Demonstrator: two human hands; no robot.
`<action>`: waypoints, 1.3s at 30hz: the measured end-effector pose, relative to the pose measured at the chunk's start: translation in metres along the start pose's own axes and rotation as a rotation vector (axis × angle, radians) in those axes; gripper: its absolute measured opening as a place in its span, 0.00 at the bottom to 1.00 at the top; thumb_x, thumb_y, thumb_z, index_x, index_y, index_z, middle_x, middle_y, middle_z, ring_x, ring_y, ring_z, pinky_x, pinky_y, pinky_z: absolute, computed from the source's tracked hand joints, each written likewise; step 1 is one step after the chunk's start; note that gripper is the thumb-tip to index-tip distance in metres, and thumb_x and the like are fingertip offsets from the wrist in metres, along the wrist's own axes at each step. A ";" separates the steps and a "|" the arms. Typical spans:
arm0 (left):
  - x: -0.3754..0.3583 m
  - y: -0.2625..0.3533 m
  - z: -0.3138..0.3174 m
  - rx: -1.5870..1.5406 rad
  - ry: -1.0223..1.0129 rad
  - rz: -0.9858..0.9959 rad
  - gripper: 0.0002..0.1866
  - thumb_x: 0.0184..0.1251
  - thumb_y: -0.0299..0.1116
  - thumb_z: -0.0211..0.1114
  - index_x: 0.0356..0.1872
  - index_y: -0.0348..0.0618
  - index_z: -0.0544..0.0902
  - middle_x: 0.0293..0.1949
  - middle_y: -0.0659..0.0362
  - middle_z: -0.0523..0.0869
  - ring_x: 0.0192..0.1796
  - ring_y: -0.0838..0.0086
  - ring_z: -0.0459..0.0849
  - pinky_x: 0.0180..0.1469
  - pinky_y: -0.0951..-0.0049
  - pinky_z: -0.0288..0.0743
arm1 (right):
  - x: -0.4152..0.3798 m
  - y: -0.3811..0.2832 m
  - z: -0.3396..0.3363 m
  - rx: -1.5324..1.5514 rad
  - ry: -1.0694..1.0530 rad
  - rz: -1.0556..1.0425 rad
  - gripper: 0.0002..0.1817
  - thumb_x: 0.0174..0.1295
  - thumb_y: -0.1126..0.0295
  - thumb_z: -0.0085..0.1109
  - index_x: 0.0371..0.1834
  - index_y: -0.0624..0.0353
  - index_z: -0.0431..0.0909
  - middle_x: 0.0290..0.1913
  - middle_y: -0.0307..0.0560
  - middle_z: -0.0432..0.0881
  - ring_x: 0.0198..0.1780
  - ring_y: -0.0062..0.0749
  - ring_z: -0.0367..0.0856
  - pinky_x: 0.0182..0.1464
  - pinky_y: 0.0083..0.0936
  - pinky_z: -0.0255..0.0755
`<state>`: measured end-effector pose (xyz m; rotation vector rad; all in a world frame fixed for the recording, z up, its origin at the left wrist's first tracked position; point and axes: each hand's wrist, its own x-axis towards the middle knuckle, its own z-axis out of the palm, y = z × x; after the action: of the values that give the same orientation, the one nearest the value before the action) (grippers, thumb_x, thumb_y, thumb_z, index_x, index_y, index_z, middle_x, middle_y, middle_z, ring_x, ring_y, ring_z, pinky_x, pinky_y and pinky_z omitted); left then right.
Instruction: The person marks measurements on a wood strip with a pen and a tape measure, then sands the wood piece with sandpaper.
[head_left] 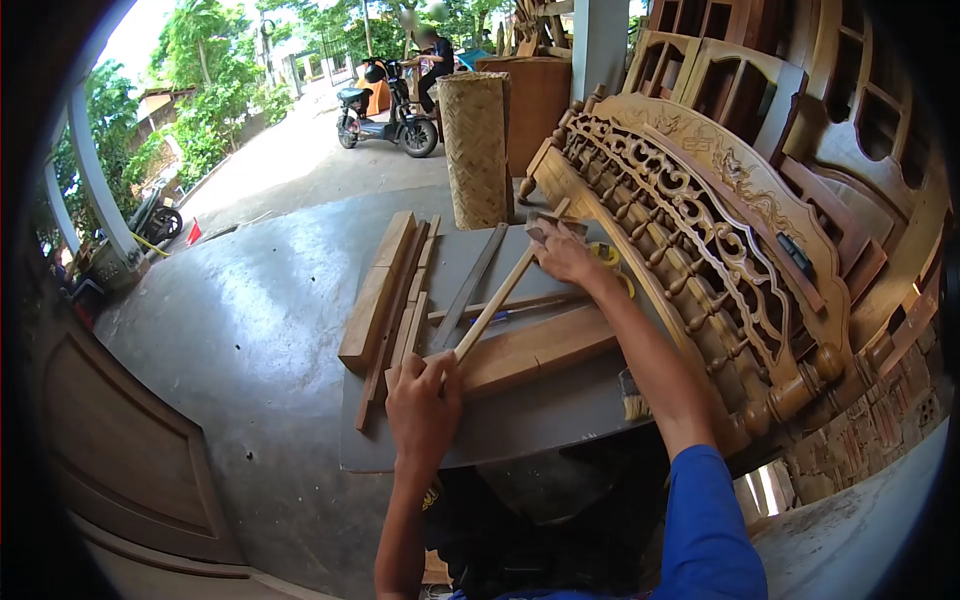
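A thin light wooden strip (500,296) runs diagonally above the grey work board (500,425). Its near end is gripped by my left hand (425,400), fingers closed round it. At the far end my right hand (566,255) is closed on a small brown block (556,226), which lies against the strip. Beneath the strip is a thick wooden beam (545,350). A flat metal ruler or blade (470,285) lies left of the strip, and a blue pen (490,318) shows partly under it.
Several wood pieces (378,290) lie along the board's left side. A brush (633,395) and yellow tape (605,254) are by my right arm. Carved wooden panels (690,210) lean at the right. A woven roll (475,150) stands behind. Farther off, a person (436,62) is by a scooter (390,125).
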<state>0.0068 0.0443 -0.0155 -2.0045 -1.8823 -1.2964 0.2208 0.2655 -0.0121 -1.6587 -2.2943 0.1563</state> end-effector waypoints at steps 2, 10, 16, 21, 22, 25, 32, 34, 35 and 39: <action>-0.006 0.000 0.004 0.046 0.017 0.018 0.06 0.56 0.32 0.62 0.34 0.45 0.83 0.28 0.57 0.75 0.35 0.61 0.75 0.36 0.63 0.70 | -0.021 -0.015 0.008 0.069 -0.003 -0.138 0.27 0.66 0.54 0.35 0.67 0.49 0.58 0.69 0.51 0.55 0.70 0.50 0.49 0.71 0.38 0.42; -0.002 -0.004 -0.002 -0.016 -0.073 0.008 0.08 0.58 0.33 0.61 0.36 0.45 0.83 0.30 0.56 0.76 0.38 0.61 0.76 0.40 0.63 0.70 | -0.143 -0.058 -0.042 0.533 -0.035 -0.501 0.17 0.64 0.64 0.47 0.52 0.62 0.72 0.51 0.56 0.75 0.53 0.46 0.73 0.54 0.33 0.66; 0.003 -0.008 -0.021 -0.009 -0.199 0.062 0.09 0.56 0.33 0.63 0.37 0.44 0.83 0.30 0.55 0.78 0.38 0.62 0.77 0.43 0.64 0.70 | -0.175 0.015 -0.058 0.480 0.676 0.020 0.12 0.59 0.66 0.54 0.30 0.67 0.73 0.25 0.55 0.77 0.29 0.47 0.79 0.32 0.32 0.71; 0.015 -0.007 -0.034 0.071 -0.220 0.098 0.10 0.55 0.32 0.64 0.38 0.43 0.83 0.31 0.53 0.80 0.39 0.62 0.79 0.43 0.65 0.71 | -0.185 0.048 -0.032 0.265 0.711 0.013 0.13 0.57 0.65 0.56 0.26 0.64 0.72 0.25 0.54 0.76 0.30 0.48 0.76 0.34 0.35 0.69; 0.021 -0.007 -0.038 0.031 -0.234 0.089 0.11 0.56 0.32 0.63 0.39 0.41 0.83 0.34 0.51 0.81 0.38 0.60 0.80 0.42 0.64 0.72 | -0.184 0.055 -0.023 0.252 0.676 0.001 0.12 0.59 0.64 0.54 0.28 0.63 0.73 0.29 0.54 0.77 0.34 0.48 0.76 0.37 0.37 0.68; 0.050 -0.008 -0.031 -0.045 -0.279 0.041 0.12 0.57 0.34 0.62 0.39 0.38 0.82 0.35 0.49 0.82 0.35 0.58 0.81 0.41 0.63 0.72 | -0.184 0.049 -0.022 0.208 0.747 -0.051 0.11 0.60 0.64 0.51 0.29 0.62 0.73 0.30 0.52 0.77 0.37 0.48 0.76 0.40 0.37 0.67; 0.127 -0.052 0.068 0.309 -0.519 0.179 0.17 0.56 0.40 0.64 0.37 0.34 0.82 0.30 0.44 0.83 0.34 0.62 0.84 0.38 0.65 0.75 | -0.195 0.059 -0.027 0.261 0.835 -0.070 0.13 0.64 0.67 0.40 0.31 0.63 0.73 0.32 0.52 0.76 0.37 0.48 0.74 0.43 0.37 0.64; 0.135 -0.051 0.080 0.248 -0.682 0.028 0.17 0.54 0.41 0.65 0.33 0.33 0.83 0.26 0.45 0.83 0.30 0.64 0.84 0.35 0.65 0.75 | -0.195 0.057 -0.028 0.265 0.827 -0.087 0.12 0.64 0.67 0.40 0.31 0.63 0.73 0.33 0.51 0.76 0.38 0.46 0.74 0.45 0.36 0.63; 0.137 -0.047 0.083 0.213 -0.765 -0.048 0.17 0.53 0.41 0.65 0.31 0.32 0.83 0.24 0.45 0.83 0.28 0.64 0.84 0.34 0.65 0.75 | -0.196 0.057 -0.028 0.264 0.823 -0.091 0.12 0.64 0.68 0.41 0.31 0.63 0.73 0.33 0.51 0.76 0.38 0.46 0.74 0.45 0.36 0.63; 0.140 -0.046 0.086 0.058 -0.676 -0.092 0.14 0.49 0.35 0.64 0.24 0.29 0.83 0.16 0.50 0.80 0.22 0.71 0.79 0.30 0.69 0.73 | -0.195 0.057 -0.027 0.252 0.812 -0.127 0.11 0.63 0.68 0.42 0.32 0.62 0.73 0.34 0.49 0.76 0.40 0.43 0.73 0.47 0.33 0.62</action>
<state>-0.0074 0.2140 -0.0037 -2.5642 -2.2446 -0.5865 0.3370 0.0979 -0.0368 -1.1455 -1.6630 -0.2141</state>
